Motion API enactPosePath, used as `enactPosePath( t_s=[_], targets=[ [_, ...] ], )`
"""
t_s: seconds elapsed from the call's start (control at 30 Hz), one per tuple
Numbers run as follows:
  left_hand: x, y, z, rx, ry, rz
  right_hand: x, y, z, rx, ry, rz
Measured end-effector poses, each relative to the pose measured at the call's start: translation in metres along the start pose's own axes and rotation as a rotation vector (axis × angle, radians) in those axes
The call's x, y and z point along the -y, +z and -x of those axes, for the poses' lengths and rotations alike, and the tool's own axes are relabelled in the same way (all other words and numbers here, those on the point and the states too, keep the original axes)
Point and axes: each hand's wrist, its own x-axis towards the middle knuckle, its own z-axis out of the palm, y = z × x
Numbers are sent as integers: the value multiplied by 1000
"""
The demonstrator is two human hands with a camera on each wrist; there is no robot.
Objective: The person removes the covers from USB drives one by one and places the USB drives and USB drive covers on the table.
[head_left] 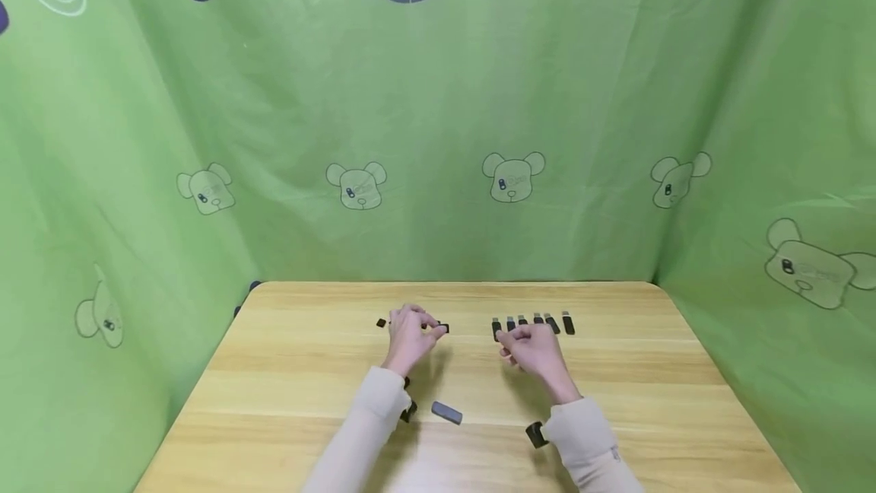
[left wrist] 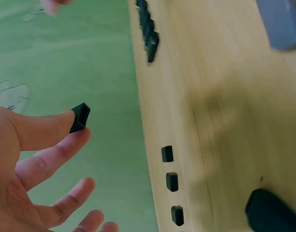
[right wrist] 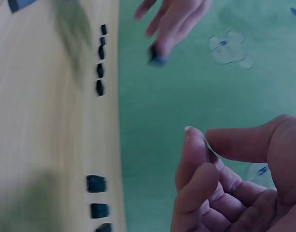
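My left hand (head_left: 409,337) pinches a small black cap (left wrist: 80,117) between thumb and forefinger, above the table, its other fingers spread. Further right, my right hand (head_left: 535,348) has thumb and forefinger together on a black USB stick (head_left: 496,328), its plug end pointing away from me. The right wrist view mostly hides that stick behind the fingers. Beside this hand runs a row of black USB sticks (head_left: 569,323) with bare plugs. Small black caps (left wrist: 172,181) stand in a line near my left hand, which partly covers them in the head view.
A grey stick-shaped piece (head_left: 446,412) lies on the wooden table (head_left: 650,432) nearer to me, between my forearms. A dark object (left wrist: 271,212) shows at the left wrist view's lower right; its kind is unclear. Green curtains (head_left: 438,234) enclose the table's back and sides.
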Motion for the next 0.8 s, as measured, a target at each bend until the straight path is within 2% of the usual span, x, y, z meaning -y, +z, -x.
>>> enactPosePath(
  t_s=[0.2,0.4,0.57,0.8],
  targets=[
    [3,10,-22,59,-8,-113,12,-9,32,12,-53,34],
    [5,16,-39,122,-36,-170,18,-13,56,26,-135,73],
    [7,23,-49,150,-54,-220,20,-12,69,47,-181,111],
    [8,33,-53,201,-88,-254,20,-8,83,53,-181,77]
  ],
)
